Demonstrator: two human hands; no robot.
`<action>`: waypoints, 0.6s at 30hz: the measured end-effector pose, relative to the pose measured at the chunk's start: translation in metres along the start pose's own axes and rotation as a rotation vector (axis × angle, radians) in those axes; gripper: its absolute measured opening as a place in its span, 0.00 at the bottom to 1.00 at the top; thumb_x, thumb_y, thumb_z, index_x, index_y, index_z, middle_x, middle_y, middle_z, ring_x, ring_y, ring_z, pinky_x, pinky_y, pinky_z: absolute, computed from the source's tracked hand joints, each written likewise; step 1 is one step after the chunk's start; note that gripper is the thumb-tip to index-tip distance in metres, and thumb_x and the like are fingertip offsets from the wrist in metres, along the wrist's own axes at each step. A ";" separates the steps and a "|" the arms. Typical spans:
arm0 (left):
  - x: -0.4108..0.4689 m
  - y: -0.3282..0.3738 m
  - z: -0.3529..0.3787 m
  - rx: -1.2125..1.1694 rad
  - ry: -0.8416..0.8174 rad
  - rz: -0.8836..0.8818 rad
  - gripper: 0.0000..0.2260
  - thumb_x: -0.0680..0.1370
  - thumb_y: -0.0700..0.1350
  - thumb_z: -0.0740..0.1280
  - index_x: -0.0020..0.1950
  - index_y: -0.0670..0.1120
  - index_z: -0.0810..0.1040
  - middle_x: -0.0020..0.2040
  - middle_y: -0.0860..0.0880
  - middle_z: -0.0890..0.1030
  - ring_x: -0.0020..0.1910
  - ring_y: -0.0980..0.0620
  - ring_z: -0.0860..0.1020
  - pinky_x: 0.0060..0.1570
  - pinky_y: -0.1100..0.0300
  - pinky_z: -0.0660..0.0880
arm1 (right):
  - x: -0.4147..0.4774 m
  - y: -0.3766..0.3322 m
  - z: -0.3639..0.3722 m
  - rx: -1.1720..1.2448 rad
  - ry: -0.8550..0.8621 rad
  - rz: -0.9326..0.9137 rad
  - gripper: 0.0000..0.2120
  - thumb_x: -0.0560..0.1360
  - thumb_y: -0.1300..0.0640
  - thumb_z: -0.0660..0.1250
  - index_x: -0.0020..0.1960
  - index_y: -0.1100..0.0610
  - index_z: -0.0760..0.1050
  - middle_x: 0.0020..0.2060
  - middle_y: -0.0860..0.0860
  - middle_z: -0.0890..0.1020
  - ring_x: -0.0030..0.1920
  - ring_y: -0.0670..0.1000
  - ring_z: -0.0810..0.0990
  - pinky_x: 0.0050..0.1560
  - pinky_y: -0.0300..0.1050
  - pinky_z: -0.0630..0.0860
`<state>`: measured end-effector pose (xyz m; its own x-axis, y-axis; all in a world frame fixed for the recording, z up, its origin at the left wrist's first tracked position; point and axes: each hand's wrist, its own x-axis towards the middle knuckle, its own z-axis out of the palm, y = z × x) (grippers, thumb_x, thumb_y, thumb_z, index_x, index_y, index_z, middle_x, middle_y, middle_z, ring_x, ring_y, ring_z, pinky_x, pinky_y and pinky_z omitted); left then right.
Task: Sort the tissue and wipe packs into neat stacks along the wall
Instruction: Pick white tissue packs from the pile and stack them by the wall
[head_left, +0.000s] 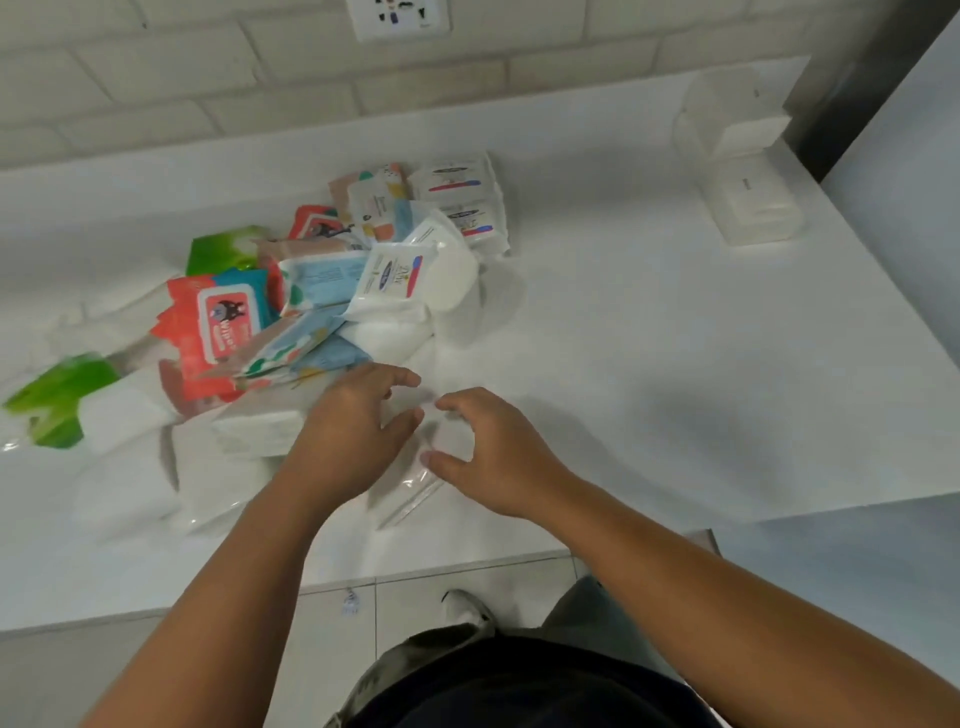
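"Tissue and wipe packs (322, 291) lie in a loose heap on the left half of the bench (675, 364), running from mid-depth down to its front edge. Which one is the person taking?"

"A white tissue pack (449, 439) in clear film, at the front of the heap near the bench's front edge. The right hand (493, 452) curves round it, fingers over the far side and thumb at the near side. The left hand (353, 431) is curled at the pack's left end; whether it pinches the film cannot be told through the blur."

"How should it handle?"

"Light and soft, most likely. It will squash under a hard squeeze, and the film looks slick, so a hold across the two long sides should serve better than tugging the loose seam."

"And the others?"

"The red wipe pack (218, 322) with its stiff lid label probably weighs more, being wet inside, and is best lifted flat from below. The green-printed pack (57, 395) lies at the left edge."

"Anything sorted?"

"A stack of white packs (737, 156) stands at the far right corner beside the tiled wall (208, 78), well apart from the heap. A socket (397, 18) sits on the wall above."
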<state>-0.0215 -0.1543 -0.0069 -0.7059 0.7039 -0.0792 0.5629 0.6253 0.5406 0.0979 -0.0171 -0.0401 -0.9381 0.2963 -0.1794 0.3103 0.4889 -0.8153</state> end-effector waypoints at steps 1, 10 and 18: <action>-0.004 -0.008 -0.002 0.022 -0.023 0.002 0.16 0.76 0.42 0.75 0.62 0.48 0.80 0.58 0.50 0.79 0.56 0.50 0.77 0.54 0.62 0.70 | -0.002 -0.005 0.009 -0.048 -0.042 0.018 0.36 0.70 0.42 0.75 0.73 0.53 0.67 0.68 0.48 0.72 0.68 0.49 0.71 0.68 0.48 0.70; -0.017 -0.034 0.000 0.185 -0.126 -0.002 0.28 0.76 0.47 0.74 0.74 0.49 0.71 0.77 0.48 0.66 0.75 0.44 0.65 0.73 0.47 0.62 | -0.010 -0.018 0.070 -0.400 0.041 0.057 0.51 0.63 0.34 0.74 0.75 0.56 0.55 0.69 0.50 0.67 0.66 0.54 0.67 0.65 0.50 0.69; 0.004 -0.032 0.008 0.042 -0.062 -0.138 0.29 0.77 0.51 0.72 0.76 0.54 0.65 0.74 0.51 0.70 0.73 0.47 0.68 0.70 0.45 0.67 | 0.003 0.006 0.030 -0.257 0.104 0.048 0.49 0.58 0.49 0.79 0.74 0.51 0.60 0.69 0.46 0.68 0.61 0.54 0.71 0.59 0.48 0.72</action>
<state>-0.0385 -0.1685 -0.0311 -0.7506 0.6290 -0.2022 0.4809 0.7299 0.4857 0.0917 -0.0382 -0.0621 -0.9047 0.4003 -0.1459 0.3951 0.6602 -0.6389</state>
